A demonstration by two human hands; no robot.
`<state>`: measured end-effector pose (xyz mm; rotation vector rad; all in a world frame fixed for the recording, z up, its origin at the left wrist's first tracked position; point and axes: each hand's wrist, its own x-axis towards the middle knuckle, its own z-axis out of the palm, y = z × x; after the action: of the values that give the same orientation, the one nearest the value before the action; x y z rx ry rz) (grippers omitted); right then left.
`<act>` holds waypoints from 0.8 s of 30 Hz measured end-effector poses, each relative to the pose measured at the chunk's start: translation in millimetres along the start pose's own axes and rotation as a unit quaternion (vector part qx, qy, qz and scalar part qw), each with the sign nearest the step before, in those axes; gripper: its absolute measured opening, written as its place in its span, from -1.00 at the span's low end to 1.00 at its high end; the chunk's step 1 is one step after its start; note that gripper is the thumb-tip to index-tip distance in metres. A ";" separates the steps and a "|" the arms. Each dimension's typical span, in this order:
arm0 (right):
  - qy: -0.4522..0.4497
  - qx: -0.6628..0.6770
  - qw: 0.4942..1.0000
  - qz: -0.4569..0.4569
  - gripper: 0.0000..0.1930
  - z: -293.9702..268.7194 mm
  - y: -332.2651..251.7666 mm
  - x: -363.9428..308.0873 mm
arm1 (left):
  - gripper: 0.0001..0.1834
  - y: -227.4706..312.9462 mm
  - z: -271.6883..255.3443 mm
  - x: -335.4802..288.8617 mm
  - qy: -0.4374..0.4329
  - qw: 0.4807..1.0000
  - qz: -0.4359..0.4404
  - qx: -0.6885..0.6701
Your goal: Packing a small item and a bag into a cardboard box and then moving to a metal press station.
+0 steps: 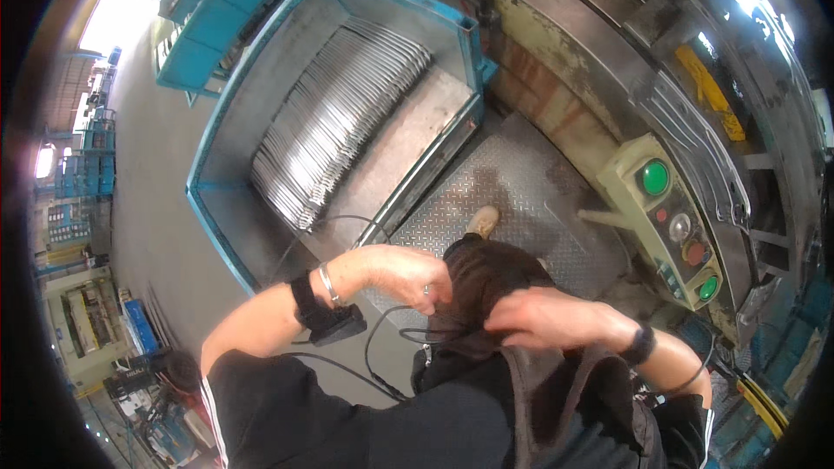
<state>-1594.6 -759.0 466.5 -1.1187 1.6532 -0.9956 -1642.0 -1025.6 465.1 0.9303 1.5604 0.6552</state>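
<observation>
My left hand [408, 274] and my right hand [547, 317] meet at my waist over a fold of black cloth [486, 274]. Both hands have their fingers bent into the cloth, and the fingertips are partly hidden. My left hand wears a ring. Its wrist carries a silver bracelet and a black strapped device [326, 317]. A thin black cable [378, 356] loops from that device toward my hands. A black band sits on my right wrist [641, 345]. My dark top fills the lower edge.
A blue metal bin [217, 135] ahead on the left holds a stack of shiny curved metal parts [339, 122]. A large press stands at the right, with a beige control box [669, 221] bearing green and red buttons. My shoe [482, 221] rests on a checker-plate floor [512, 182].
</observation>
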 end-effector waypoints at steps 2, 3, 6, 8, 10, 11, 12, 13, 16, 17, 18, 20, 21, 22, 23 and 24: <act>-0.007 -0.051 0.999 0.007 -0.63 -5.6 -15.6 -23.7 | -0.56 4.1 1.3 -2.2 -0.072 0.994 -0.072 -0.024; -0.011 -0.051 0.999 0.008 -0.63 -7.7 -19.8 -33.8 | -0.63 -7.3 7.7 -5.5 -0.036 0.999 0.001 -0.025; 0.007 -0.109 0.994 0.007 -0.58 -11.2 -31.5 -57.2 | -0.67 -3.0 6.8 -8.3 -0.076 0.985 -0.027 -0.155; -0.003 -0.112 0.993 0.028 -0.55 -12.2 -38.0 -64.5 | -0.66 -2.6 7.5 -5.9 -0.110 0.974 -0.020 -0.198; 0.004 -0.108 0.994 0.030 -0.55 -9.8 -37.8 -68.0 | -0.66 -3.2 13.1 0.0 -0.143 0.960 -0.016 -0.241; 0.010 -0.101 0.994 0.029 -0.54 -8.6 -37.0 -69.1 | -0.65 -6.2 20.3 5.0 -0.120 0.955 -0.028 -0.272; 0.010 -0.102 0.994 0.030 -0.54 -7.8 -36.3 -70.0 | -0.64 -6.3 26.8 8.4 -0.095 0.948 -0.039 -0.302; 0.016 -0.095 0.995 0.030 -0.55 -6.4 -35.7 -70.8 | -0.64 5.4 27.7 14.0 -0.034 0.933 -0.109 -0.340; 0.022 -0.087 0.996 0.023 -0.57 -3.2 -35.2 -68.5 | -0.67 -13.9 56.6 52.3 0.064 0.900 -0.254 -0.349; 0.027 -0.084 0.996 0.023 -0.59 -2.5 -34.0 -68.7 | -0.67 -13.6 58.8 59.7 0.063 0.900 -0.254 -0.349; 0.028 -0.083 0.996 0.023 -0.59 -2.1 -32.9 -68.6 | -0.68 -13.2 60.4 65.8 0.066 0.902 -0.265 -0.334; 0.031 -0.084 0.996 0.020 -0.61 0.1 -30.7 -68.5 | -0.69 -17.9 66.3 71.5 0.066 0.903 -0.277 -0.323; 0.028 -0.081 0.996 0.020 -0.61 0.9 -28.5 -67.4 | -0.71 -22.1 68.8 72.9 0.083 0.902 -0.249 -0.344; 0.039 -0.074 0.996 0.014 -0.62 0.9 -26.2 -66.4 | -0.72 -24.1 69.7 74.1 0.100 0.901 -0.219 -0.362; 0.049 -0.068 0.996 0.007 -0.62 0.3 -25.1 -65.3 | -0.72 -23.8 70.2 76.5 0.099 0.900 -0.218 -0.364; 0.047 -0.067 0.997 0.007 -0.62 -0.8 -25.7 -63.2 | -0.75 -22.5 70.5 80.1 0.131 0.896 -0.218 -0.364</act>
<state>-1575.8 -705.7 504.9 -1.1610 1.8249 -0.9522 -1580.9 -975.6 389.8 -0.0759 1.5007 0.9609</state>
